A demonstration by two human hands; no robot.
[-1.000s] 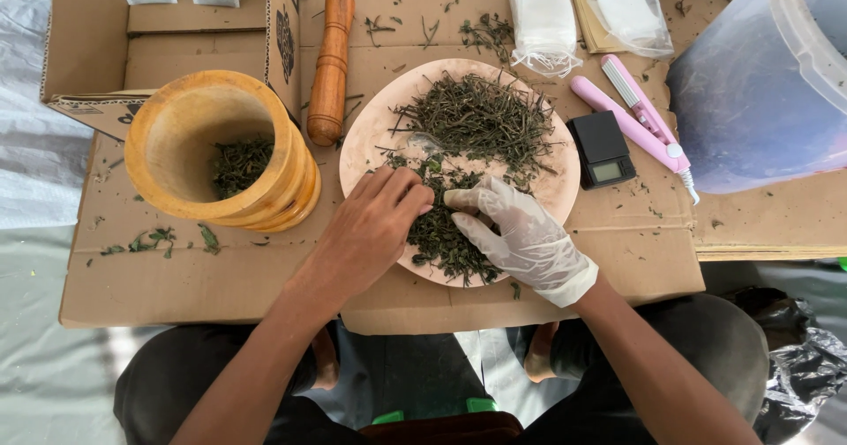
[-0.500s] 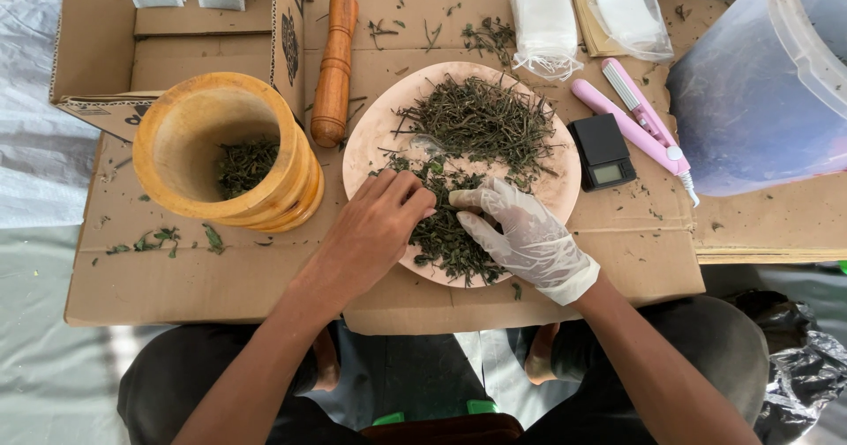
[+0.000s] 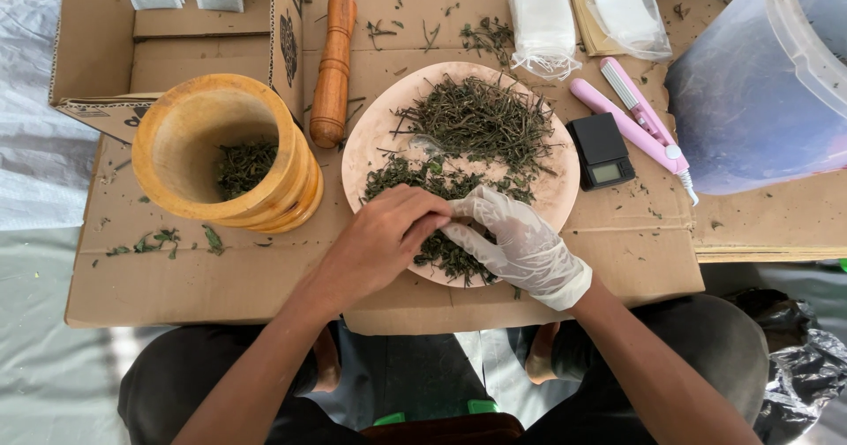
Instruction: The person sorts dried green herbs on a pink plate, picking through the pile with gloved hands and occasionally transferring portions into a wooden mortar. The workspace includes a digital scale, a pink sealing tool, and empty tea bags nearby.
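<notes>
A round pinkish plate [image 3: 374, 141] lies on flattened cardboard and carries dried green herb stems at the back and crushed green leaves [image 3: 441, 251] at the front. My bare left hand [image 3: 379, 242] rests on the plate's near edge, fingers curled and pinching at the leaves. My right hand [image 3: 520, 242], in a thin white glove, lies beside it with fingers spread on the same leaf pile, fingertips touching the left hand. A wooden mortar [image 3: 221, 154] with crushed herb inside stands left of the plate. The wooden pestle [image 3: 333, 66] lies behind it.
A small black pocket scale [image 3: 602, 149] and a pink heat-sealer tool [image 3: 635, 119] lie right of the plate. White sachets in clear bags [image 3: 543, 22] sit at the back. A translucent bucket [image 3: 768, 83] stands far right; an open cardboard box [image 3: 168, 48] is far left.
Both hands have stayed on the front leaf pile. My left fingers have curled in tighter toward the gloved fingers, working the leaves.
</notes>
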